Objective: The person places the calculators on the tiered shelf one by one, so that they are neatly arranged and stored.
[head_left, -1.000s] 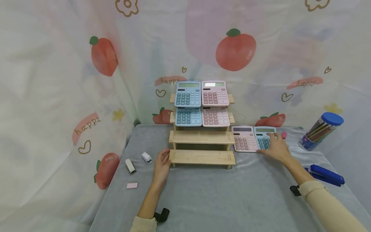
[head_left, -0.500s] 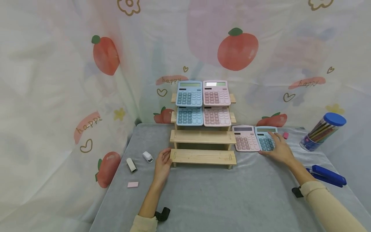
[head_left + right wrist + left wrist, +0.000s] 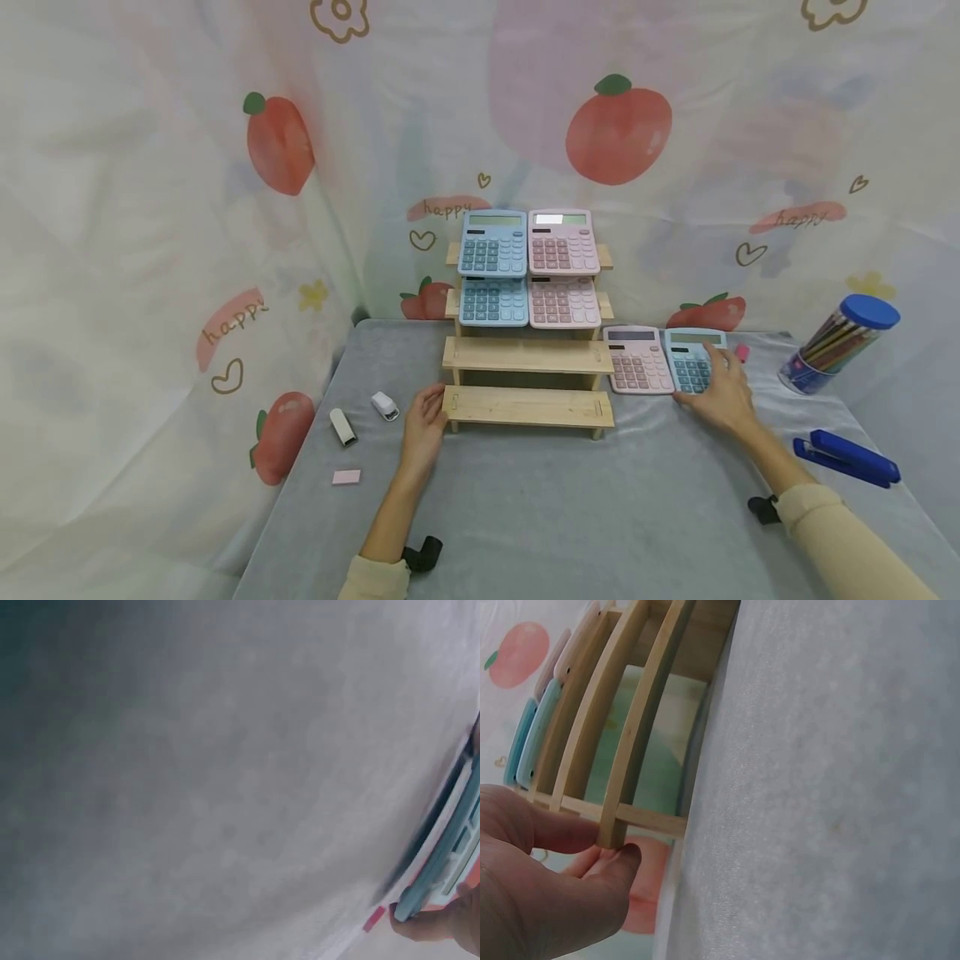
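Observation:
In the head view a tiered wooden stand (image 3: 528, 406) holds two blue calculators (image 3: 492, 242) and two pink calculators (image 3: 564, 242) on its upper two tiers. My left hand (image 3: 423, 429) pinches the left end of the lowest plank; the left wrist view shows thumb and fingers about that plank end (image 3: 613, 834). To the stand's right, a pink calculator (image 3: 638, 362) lies beside another blue calculator (image 3: 686, 362). My right hand (image 3: 723, 396) grips this blue one, thumb at its lower edge, fingers across its right side, hiding part of the keys.
A clear pencil jar with blue lid (image 3: 836, 346) and a blue stapler (image 3: 847, 458) lie to the right. A pink block (image 3: 742, 352) sits behind my right hand. At left are two small white items (image 3: 385, 406) and a pink eraser-like piece (image 3: 346, 477).
The view has shifted slightly. The blue calculator under my right hand has moved a little to the right, away from the pink one. My left hand stays at the stand.

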Demonstrator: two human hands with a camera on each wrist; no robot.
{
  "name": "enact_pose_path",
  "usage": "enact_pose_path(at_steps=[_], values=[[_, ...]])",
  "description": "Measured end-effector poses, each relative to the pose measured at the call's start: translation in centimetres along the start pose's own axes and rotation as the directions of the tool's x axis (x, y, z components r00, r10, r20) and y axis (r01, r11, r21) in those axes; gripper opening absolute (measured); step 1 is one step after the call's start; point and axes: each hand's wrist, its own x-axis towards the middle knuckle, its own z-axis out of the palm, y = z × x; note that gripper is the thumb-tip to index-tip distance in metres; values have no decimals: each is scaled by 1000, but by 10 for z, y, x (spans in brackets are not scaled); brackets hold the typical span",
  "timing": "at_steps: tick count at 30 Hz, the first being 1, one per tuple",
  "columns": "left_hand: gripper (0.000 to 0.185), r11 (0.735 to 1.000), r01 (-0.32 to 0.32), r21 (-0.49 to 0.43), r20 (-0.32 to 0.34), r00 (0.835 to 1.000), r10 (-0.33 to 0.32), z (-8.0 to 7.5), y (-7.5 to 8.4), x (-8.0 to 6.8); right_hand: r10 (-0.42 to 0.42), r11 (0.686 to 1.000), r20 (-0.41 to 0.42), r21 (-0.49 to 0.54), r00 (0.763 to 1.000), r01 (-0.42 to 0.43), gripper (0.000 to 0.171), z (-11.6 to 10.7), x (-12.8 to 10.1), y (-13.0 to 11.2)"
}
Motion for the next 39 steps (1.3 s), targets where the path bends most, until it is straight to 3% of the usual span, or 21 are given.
enact_pose_path(at_steps=[17, 28, 39], values=[[48, 1000, -1, -7, -7, 1000, 1, 1, 2, -1, -20, 998, -139, 56, 990, 28, 108, -22, -22, -44], [48, 1000, -12, -21, 2, 1000, 12, 1, 2, -1, -76, 993, -168, 78, 983, 90, 107, -35, -40, -78], [48, 999, -20, -42, -8, 1000, 19, 1, 2, -1, -142, 981, -135, 111, 981, 158, 108, -37, -59, -121]])
